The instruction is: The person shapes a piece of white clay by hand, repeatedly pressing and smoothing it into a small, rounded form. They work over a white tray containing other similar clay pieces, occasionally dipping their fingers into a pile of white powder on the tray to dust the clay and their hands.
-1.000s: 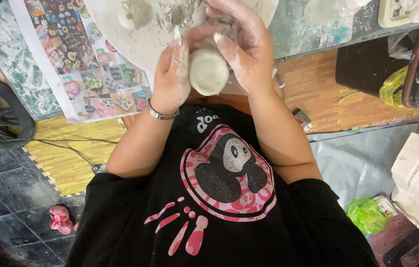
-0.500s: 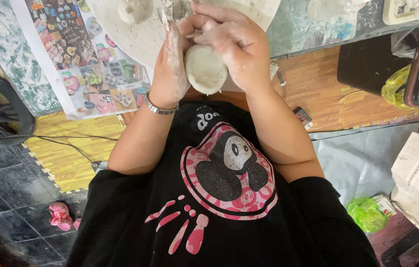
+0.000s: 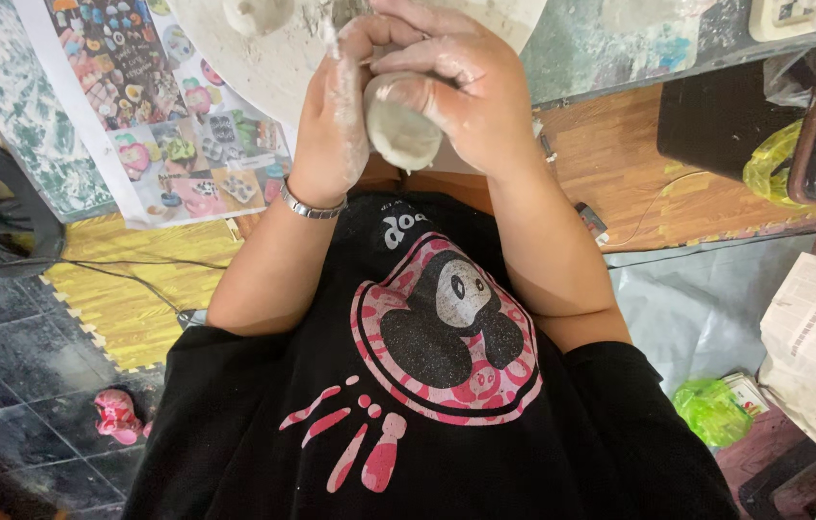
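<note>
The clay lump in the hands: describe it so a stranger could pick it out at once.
Start at the round white work board at the top of the view, dusted with clay. Just below its edge, the left hand and right hand meet around a smooth, pale grey clay ball. Unlike the smaller lump lying loose on the board, this one is gripped between both clay-smeared hands.

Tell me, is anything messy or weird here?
Yes, a bit. Both hands, the left hand and right hand, are smeared with pale clay from the clay lump they hold. A small pink toy lies alone on the dark floor tiles, which looks dropped.
</note>
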